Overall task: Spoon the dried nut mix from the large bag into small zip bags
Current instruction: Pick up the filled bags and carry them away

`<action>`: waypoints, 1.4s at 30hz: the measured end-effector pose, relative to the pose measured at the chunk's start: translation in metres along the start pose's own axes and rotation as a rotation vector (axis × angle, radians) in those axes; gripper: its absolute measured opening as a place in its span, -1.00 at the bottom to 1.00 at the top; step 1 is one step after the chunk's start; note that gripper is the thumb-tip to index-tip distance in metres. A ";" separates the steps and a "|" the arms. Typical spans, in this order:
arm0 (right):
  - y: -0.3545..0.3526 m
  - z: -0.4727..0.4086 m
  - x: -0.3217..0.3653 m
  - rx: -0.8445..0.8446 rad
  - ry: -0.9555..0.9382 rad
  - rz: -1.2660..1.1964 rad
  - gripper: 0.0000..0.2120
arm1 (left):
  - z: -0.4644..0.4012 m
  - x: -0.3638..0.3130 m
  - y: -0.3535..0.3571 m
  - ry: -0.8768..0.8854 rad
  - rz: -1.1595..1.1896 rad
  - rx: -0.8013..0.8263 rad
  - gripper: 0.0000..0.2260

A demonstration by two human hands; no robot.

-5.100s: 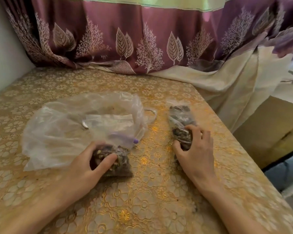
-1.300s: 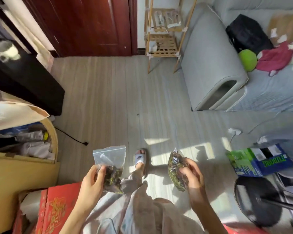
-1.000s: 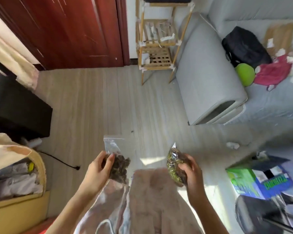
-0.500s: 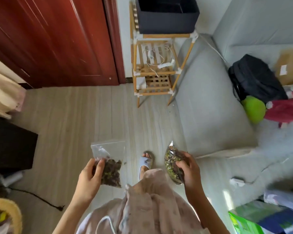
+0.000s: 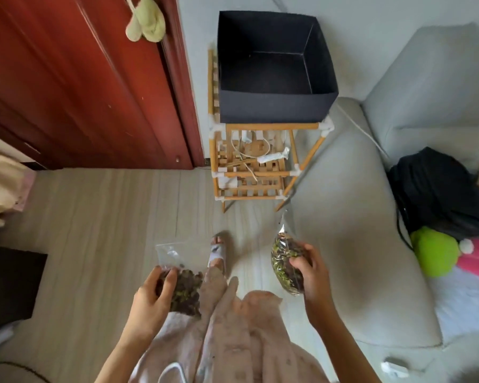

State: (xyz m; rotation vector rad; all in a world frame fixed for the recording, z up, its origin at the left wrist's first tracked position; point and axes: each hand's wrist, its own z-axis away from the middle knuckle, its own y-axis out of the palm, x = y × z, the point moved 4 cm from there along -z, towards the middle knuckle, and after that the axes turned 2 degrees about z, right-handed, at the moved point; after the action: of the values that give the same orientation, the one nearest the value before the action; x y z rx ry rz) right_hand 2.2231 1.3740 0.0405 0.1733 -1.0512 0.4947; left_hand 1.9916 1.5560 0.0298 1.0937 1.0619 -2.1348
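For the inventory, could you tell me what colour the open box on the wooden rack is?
Black box, head view.

I see pale wood-plank floor (image 5: 100, 222); on it stand a bamboo rack (image 5: 255, 172) bearing a dark open box (image 5: 274, 106), a grey sofa (image 5: 357, 244), and my slippered foot (image 5: 219, 255).

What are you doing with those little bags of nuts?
A person is standing on a wooden floor with a small zip bag of dried nut mix in each hand. The left hand grips one bag, and the right hand grips the other bag. Both bags already have mix inside. Ahead stands a bamboo rack with an empty dark box on top, beside a grey sofa.
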 end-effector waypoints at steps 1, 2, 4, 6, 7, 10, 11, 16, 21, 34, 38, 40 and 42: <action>0.002 -0.014 0.009 0.006 0.003 -0.001 -0.77 | -0.015 -0.008 0.005 0.004 -0.005 0.000 -0.81; 0.006 -0.027 0.020 0.005 0.002 -0.005 -0.76 | -0.032 -0.018 0.010 0.013 -0.007 0.002 -0.81; 0.012 -0.059 0.044 -0.006 0.001 -0.034 -0.69 | -0.071 -0.041 0.021 0.025 0.003 0.028 -0.83; 0.020 -0.091 0.075 0.011 -0.029 -0.061 -0.68 | -0.111 -0.074 0.029 0.056 0.035 0.068 -0.84; 0.025 -0.106 0.091 0.027 -0.050 -0.068 -0.68 | -0.130 -0.093 0.032 0.082 0.052 0.090 -0.84; 0.036 -0.149 0.141 0.100 -0.100 -0.107 -0.66 | -0.179 -0.158 0.039 0.183 0.130 0.166 -0.82; 0.040 -0.162 0.158 0.132 -0.119 -0.116 -0.66 | -0.194 -0.180 0.040 0.210 0.167 0.181 -0.82; 0.059 -0.221 0.239 0.241 -0.230 -0.137 -0.63 | -0.253 -0.275 0.051 0.331 0.308 0.185 -0.80; 0.080 -0.278 0.286 0.176 -0.357 0.091 -0.73 | -0.303 -0.322 0.080 0.410 0.159 0.092 -0.94; 0.132 -0.378 0.244 0.330 -0.349 0.913 -0.55 | -0.389 -0.275 0.162 -0.055 -0.257 0.266 -0.92; 0.135 -0.378 0.239 0.393 -0.354 0.985 -0.55 | -0.392 -0.274 0.162 -0.143 -0.267 0.202 -0.80; 0.133 -0.378 0.238 0.423 -0.349 0.992 -0.55 | -0.392 -0.275 0.162 -0.196 -0.296 0.173 -0.70; 0.128 -0.378 0.239 0.455 -0.322 0.964 -0.57 | -0.392 -0.278 0.163 -0.219 -0.330 0.161 -0.63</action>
State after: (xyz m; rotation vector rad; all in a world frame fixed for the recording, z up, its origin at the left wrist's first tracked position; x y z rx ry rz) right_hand 2.5562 1.6984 0.0479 0.1400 -1.2907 1.6241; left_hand 2.4292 1.8109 0.0505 0.7685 1.0378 -2.5702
